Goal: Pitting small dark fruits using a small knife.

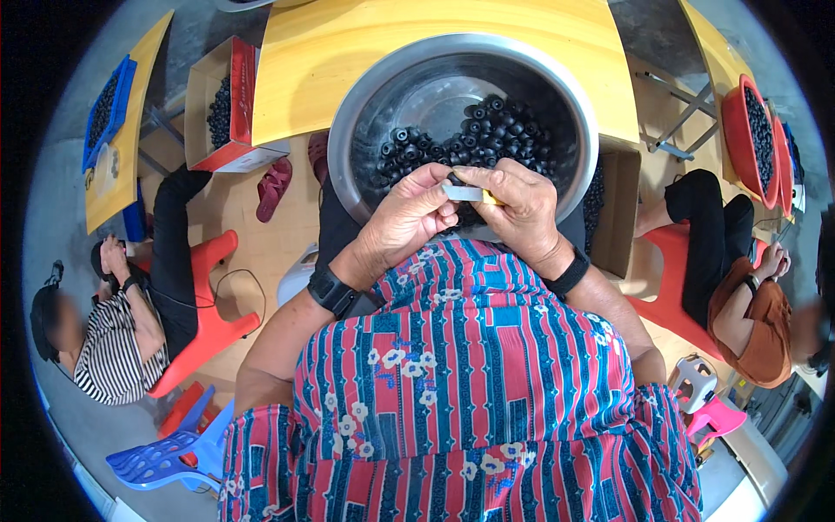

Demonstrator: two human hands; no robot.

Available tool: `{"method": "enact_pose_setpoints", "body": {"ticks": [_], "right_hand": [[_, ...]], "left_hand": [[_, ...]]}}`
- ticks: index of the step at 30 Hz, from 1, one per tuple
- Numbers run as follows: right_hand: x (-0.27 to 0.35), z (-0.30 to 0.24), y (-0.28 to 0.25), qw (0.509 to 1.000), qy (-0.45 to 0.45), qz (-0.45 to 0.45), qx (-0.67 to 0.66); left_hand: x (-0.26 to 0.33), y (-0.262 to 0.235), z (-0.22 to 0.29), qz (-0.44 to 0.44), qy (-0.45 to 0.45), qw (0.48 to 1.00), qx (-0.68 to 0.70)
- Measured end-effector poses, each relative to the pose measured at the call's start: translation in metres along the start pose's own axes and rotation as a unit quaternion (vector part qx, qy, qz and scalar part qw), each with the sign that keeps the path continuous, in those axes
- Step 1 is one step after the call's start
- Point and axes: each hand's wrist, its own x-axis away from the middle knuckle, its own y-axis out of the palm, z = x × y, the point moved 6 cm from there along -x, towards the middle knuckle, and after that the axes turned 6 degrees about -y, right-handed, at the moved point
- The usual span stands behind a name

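Note:
Over the near side of a wide metal basin (348, 104), my two hands meet at the fingertips. My right hand (522, 202) is closed on a small knife with a flat grey blade (464, 192) and a bit of yellow at its handle (491, 198). The blade points left, toward the fingers of my left hand (406, 213), which are pinched together. A bit of something dark shows between the fingertips, but most of it is hidden. Many small black ring-shaped parts (496, 130) lie heaped in the basin, just beyond my hands.
The basin rests by a yellow table (304, 70). A red-sided cardboard box (235, 104) of black parts stands at left, another box (619, 209) at right. Seated people (122, 339) work on both sides. A red basin (744, 148) and a blue tray (109, 113) hold more parts.

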Motion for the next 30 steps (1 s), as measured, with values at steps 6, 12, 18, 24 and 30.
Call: {"method": "enact_pose_setpoints", "body": {"ticks": [6,12,18,24,30], "right_hand": [[0.001,0.002,-0.001,1.000,0.000,0.001,-0.019],[0.004,0.017,0.005,0.988,0.119,-0.009,-0.097],[-0.001,0.013,0.007,0.984,0.120,-0.049,-0.120],[0.004,0.020,0.011,0.981,0.124,-0.065,-0.135],[0.004,0.022,0.013,0.978,0.109,-0.084,-0.160]], "left_hand": [[-0.001,0.002,0.002,0.022,-0.005,1.000,-0.020],[0.001,-0.001,0.012,0.073,0.029,0.983,-0.166],[0.006,-0.006,0.015,0.125,0.044,0.959,-0.252],[0.005,0.001,0.015,0.111,0.017,0.967,-0.228],[0.004,-0.002,0.009,0.066,-0.031,0.988,-0.135]]}}
